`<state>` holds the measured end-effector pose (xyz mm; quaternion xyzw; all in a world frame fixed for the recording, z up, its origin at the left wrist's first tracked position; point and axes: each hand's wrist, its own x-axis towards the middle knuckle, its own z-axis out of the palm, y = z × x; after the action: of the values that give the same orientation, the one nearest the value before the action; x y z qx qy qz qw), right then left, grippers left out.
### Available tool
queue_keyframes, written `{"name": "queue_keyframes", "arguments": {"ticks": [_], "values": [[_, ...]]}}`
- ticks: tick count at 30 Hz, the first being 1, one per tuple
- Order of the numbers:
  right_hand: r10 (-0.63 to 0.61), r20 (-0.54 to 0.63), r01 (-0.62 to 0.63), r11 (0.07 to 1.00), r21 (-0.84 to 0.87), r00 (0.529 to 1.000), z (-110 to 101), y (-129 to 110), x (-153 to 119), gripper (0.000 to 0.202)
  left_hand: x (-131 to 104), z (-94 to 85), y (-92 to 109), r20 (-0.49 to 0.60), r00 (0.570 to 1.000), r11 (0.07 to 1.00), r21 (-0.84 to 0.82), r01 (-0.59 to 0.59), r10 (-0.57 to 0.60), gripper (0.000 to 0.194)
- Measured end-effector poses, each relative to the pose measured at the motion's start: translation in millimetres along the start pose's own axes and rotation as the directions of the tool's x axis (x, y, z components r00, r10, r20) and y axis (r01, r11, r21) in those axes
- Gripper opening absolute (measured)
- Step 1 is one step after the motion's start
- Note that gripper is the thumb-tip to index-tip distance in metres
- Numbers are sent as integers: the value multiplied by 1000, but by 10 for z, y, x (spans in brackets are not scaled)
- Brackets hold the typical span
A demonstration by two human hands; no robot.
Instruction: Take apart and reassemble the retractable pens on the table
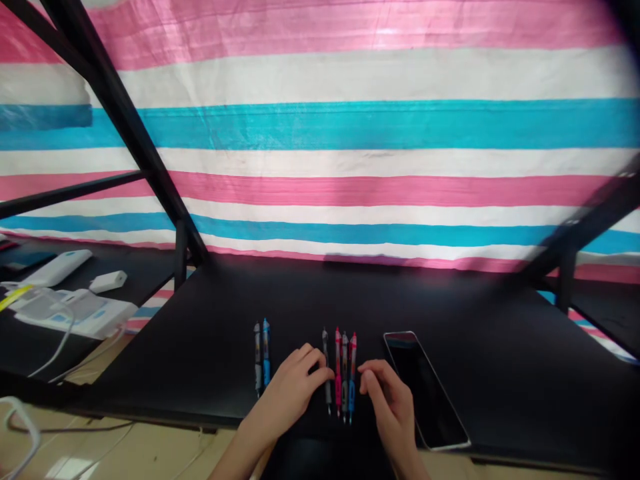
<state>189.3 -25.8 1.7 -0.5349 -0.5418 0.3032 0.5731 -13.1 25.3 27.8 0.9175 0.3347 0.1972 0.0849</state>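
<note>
Fingers of the left hand are curled, with thumb and forefinger at the lone gray pen; whether they grip it or only touch it, I cannot tell. Those of the right hand are bent and partly open, holding nothing, just beside the multicolored pen, which has a red top and a blue grip.

That pen lies with a pink pen and a second gray pen in a close row near the middle of the front edge of the black table. Their barrels are partly see-through, with slim dark cores inside. Farther toward the left corner lie a third gray pen and a blue pen, side by side. Right of the right hand, a phone slants, its lower end close to the front edge.

The left forearm and hand cover the blue pen's lower end. Blur hides any print on the pens. On the dark surface past the table's left edge, cables overlap a white power strip, and a yellow strip is cut off by the view's border.
</note>
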Motion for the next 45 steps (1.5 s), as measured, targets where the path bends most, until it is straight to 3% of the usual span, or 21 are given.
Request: {"name": "queue_keyframes", "arguments": {"ticks": [5,10,16,19,21,23,25,27,28,31,33,36,41,45], "values": [[-20,41,21,1000,-11,999,-15,21,5,24,-9,-1,-12,-160,986,998,46,-43,50,31],[-136,186,151,986,-68,973,-18,-28,12,22,9,-31,22,-384,918,995,32,-90,95,40],[-159,205,192,969,-155,966,39,-45,31,23,26,-10,73,-437,893,994,63,-92,111,46],[-111,175,135,982,-130,978,37,-8,31,29,-12,62,49,-512,858,999,-46,12,-34,49],[-68,153,85,991,-106,986,25,16,31,34,-44,112,31,-564,787,957,-267,113,-250,56],[-40,143,51,996,-76,989,14,32,32,39,-69,149,31,-482,725,791,-595,141,-492,63],[-25,142,34,998,-60,990,8,40,36,42,-81,172,55,-270,716,504,-854,131,-644,55],[-34,146,43,997,-62,989,8,41,42,43,-77,189,98,-58,702,228,-962,151,-710,40],[-44,143,54,996,-69,989,8,40,46,43,-70,199,124,21,675,121,-979,163,-738,36],[-88,128,100,991,-94,988,10,39,55,36,-38,228,193,146,562,-75,-986,147,-814,37],[-117,105,128,986,-105,988,13,44,56,27,-23,245,219,158,510,-110,-986,123,-846,41],[-186,78,194,976,-101,979,24,61,47,19,-30,266,226,140,465,-99,-989,112,-874,41],[-151,60,155,986,-68,987,40,77,33,18,-61,277,209,119,433,-101,-993,63,-894,41],[-38,152,46,998,-48,988,16,53,49,16,-56,257,218,108,430,-108,-994,25,-896,42]]}}
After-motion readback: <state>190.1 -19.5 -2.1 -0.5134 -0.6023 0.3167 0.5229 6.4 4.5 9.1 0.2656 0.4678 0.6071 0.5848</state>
